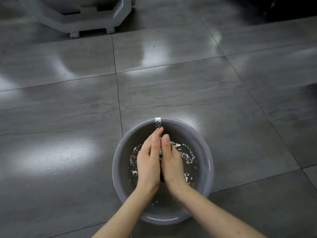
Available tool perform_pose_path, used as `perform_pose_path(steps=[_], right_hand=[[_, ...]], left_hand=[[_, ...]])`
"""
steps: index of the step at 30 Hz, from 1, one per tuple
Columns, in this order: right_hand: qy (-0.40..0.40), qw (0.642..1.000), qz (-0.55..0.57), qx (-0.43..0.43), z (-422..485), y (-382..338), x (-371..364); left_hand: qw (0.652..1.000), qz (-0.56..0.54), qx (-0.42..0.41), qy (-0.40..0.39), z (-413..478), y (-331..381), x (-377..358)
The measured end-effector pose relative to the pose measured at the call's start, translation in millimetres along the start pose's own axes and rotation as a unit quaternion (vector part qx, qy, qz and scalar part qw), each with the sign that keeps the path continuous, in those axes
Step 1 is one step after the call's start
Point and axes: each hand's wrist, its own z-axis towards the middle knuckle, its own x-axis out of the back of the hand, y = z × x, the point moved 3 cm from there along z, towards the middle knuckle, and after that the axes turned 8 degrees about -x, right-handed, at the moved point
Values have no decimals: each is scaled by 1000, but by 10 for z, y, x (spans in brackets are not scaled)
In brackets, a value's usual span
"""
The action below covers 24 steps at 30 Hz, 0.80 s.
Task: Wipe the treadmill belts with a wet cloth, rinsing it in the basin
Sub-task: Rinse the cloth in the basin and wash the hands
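Observation:
A round grey basin [120, 170] stands on the floor, holding rippling water [187, 158]. Both my hands are over it, palm against palm, fingers straight and pointing away from me. My left hand [148, 162] and my right hand [172, 163] press a pale cloth [160, 152] between them. Only a thin strip of the cloth shows in the gap between the palms; the remainder is hidden. No treadmill belt can be made out for certain.
The floor is large glossy grey tiles [171, 86] with bright light reflections. A grey machine base on short feet [77, 19] stands at the top left. A dark shape [284, 9] fills the top right corner. A white label [158, 122] is stuck on the basin's far rim.

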Motion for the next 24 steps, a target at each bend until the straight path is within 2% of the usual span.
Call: perform_pose_path(steps=[3, 7, 19, 24], right_hand=[[52, 996, 22, 72, -65, -116, 29], [70, 992, 4, 107, -41, -140, 34], [102, 969, -125, 189, 80, -3, 20], [94, 954, -190, 211, 110, -33, -1]], left_hand=[[998, -29, -25, 44, -5, 90, -16], [992, -67, 24, 105, 22, 167, -45], [987, -41, 95, 121, 151, -19, 2], [971, -84, 166, 150, 177, -135, 25]])
